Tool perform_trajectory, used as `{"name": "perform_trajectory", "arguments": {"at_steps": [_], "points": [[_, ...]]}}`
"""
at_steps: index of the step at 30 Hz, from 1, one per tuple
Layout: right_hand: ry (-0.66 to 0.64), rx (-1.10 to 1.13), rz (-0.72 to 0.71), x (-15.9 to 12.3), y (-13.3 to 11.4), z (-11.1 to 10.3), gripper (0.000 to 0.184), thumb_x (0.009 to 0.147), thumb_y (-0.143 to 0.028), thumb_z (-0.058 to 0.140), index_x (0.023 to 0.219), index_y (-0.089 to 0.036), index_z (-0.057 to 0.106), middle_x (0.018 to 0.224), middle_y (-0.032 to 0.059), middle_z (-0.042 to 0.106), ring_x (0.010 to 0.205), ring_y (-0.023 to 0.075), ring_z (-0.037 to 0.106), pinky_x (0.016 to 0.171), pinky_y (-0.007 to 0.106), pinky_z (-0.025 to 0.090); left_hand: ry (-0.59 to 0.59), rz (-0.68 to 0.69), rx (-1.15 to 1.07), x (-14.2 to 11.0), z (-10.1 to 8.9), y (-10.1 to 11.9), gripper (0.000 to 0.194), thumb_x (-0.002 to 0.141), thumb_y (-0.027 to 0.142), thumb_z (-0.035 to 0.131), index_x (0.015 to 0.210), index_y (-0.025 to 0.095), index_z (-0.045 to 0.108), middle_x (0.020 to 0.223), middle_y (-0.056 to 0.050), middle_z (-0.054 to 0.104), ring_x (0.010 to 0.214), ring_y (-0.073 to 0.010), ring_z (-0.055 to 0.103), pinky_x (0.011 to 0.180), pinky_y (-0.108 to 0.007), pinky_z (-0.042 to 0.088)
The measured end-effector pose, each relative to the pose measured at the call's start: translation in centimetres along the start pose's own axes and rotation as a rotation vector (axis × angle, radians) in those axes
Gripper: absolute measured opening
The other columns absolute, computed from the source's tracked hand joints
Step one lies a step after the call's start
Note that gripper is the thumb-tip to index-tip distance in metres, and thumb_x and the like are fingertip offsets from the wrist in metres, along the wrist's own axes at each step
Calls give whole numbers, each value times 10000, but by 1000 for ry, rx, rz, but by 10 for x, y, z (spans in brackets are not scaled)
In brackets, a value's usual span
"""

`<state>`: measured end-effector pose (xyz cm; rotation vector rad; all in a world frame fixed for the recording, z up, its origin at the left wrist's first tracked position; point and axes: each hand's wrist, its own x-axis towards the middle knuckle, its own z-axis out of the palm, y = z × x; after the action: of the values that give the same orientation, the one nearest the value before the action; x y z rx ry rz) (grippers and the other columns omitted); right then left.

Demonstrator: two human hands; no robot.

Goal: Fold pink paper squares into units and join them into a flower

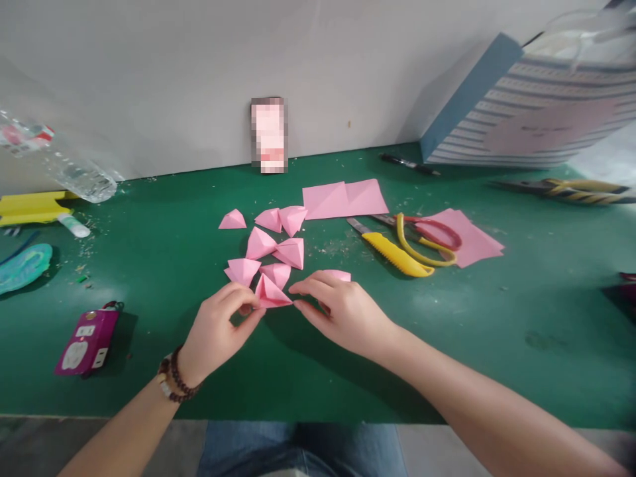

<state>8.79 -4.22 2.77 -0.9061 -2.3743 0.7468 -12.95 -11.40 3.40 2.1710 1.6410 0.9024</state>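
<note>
A folded pink paper piece point(271, 293), open toward me like a small pocket, is held above the table. My left hand point(221, 321), with beaded bracelets on the wrist, pinches its left corner between thumb and fingers. At its right tip, the thumb and index finger of my right hand point(342, 308) close on the point. Just beyond lie several finished pink folded pieces point(261, 243) in loose rows. Another pink piece point(338, 274) shows partly behind my right hand. Flat pink paper sheets point(342, 200) lie farther back.
Scissors point(427, 242) and a yellow-handled cutter point(397, 255) lie right of centre, beside more pink paper point(477, 242). Pliers point(571, 189), a pen point(410, 164) and a striped bag point(536, 112) are at back right. On the left are a plastic bottle point(74, 169) and a purple power adapter point(89, 341).
</note>
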Motion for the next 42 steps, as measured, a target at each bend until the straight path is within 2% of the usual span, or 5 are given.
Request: {"name": "perform_trajectory", "arguments": {"at_steps": [8, 14, 31, 38, 42], "points": [[-74, 389, 295, 2, -5, -1, 185, 818, -253, 604, 994, -194, 600, 673, -34, 606, 545, 97, 530, 499, 210, 424, 56, 349, -6, 7, 1, 14, 146, 811, 87, 612, 893, 205, 586, 820, -16, 651, 757, -133, 617, 707, -260, 528], [129, 544, 370, 2, -1, -2, 62, 803, -196, 537, 837, -205, 486, 592, -73, 517, 485, 86, 500, 450, 201, 393, 37, -67, -425, 23, 27, 25, 654, 749, 346, 715, 1305, 189, 409, 1065, -113, 605, 905, -216, 651, 650, -292, 602], [-54, 555, 336, 0, -7, 3, 136, 856, -205, 545, 876, -227, 413, 651, -51, 610, 534, 114, 621, 475, 209, 476, -111, -433, -932, 18, 49, 32, 144, 805, 142, 571, 939, 190, 545, 716, 9, 617, 590, -133, 631, 548, -270, 574], [293, -82, -75, 11, 3, -2, 88, 880, -217, 560, 965, -193, 563, 789, 40, 670, 703, 167, 600, 644, 303, 516, 489, -480, -890, 38, 13, 10, 182, 703, 61, 543, 834, 173, 603, 769, 5, 617, 580, -86, 558, 489, -197, 451], [69, -467, -254, 29, 1, 12, 311, 860, -100, 525, 1151, -186, 597, 1173, 127, 654, 1081, 277, 570, 861, 420, 502, 581, -496, -1062, 45, 8, -1, 189, 654, 50, 477, 766, 161, 581, 590, 28, 545, 532, -104, 532, 469, -215, 400]]}}
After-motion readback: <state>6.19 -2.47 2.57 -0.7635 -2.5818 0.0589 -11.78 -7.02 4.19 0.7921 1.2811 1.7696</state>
